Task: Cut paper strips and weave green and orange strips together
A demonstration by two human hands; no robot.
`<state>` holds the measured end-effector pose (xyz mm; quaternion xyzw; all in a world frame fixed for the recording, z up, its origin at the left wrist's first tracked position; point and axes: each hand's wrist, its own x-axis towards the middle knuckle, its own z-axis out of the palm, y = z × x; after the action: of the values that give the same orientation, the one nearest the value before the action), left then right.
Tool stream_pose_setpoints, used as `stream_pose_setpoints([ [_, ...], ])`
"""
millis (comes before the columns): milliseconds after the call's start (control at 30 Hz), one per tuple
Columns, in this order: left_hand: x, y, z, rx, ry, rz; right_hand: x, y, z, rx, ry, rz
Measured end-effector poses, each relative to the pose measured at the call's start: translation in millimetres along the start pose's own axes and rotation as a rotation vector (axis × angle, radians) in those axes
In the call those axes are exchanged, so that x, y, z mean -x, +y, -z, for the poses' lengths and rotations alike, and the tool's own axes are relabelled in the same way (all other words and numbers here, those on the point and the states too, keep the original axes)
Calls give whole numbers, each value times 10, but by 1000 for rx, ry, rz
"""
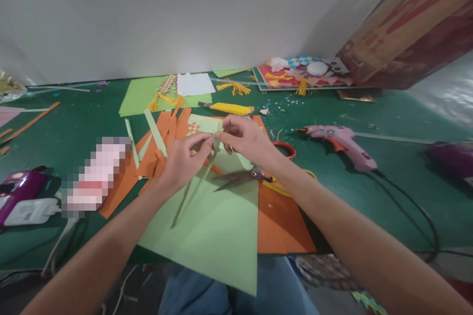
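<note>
Both hands meet over the middle of the table, pinching a narrow light green paper strip (200, 183). My left hand (188, 155) grips it from the left with thumb and forefinger. From the other side, the fingertips of my right hand (244, 137) close on its upper end. Beneath lies a large light green paper sheet (218, 236) on top of an orange sheet (284, 226). Open scissors (244, 176) rest on the sheets below my right wrist, which partly covers their handles. A small orange and green woven paper piece (193, 128) lies just behind my hands.
Orange and green paper strips (157, 145) lie left of my hands. A yellow utility knife (231, 108) is behind them. On the right are a pink glue gun (338, 141) with its cord and a paper bag (402, 34). A white charger (31, 211) sits at far left.
</note>
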<state>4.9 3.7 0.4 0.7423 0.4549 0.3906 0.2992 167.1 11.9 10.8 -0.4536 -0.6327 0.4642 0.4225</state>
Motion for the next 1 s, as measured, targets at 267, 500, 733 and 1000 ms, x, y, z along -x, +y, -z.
stream_pose_setpoints([
  [267, 3, 30, -9, 86, -20, 20, 9, 26, -40, 22, 59, 52],
  [500, -27, 42, -9, 144, -85, 98, 29, 53, -52, 54, 89, 51],
  [733, -28, 68, -3, 191, -135, 167, 29, 48, -49, -5, 169, 55],
  [1000, -44, 56, 9, 329, -214, 205, 23, 35, -37, -136, 74, 29],
])
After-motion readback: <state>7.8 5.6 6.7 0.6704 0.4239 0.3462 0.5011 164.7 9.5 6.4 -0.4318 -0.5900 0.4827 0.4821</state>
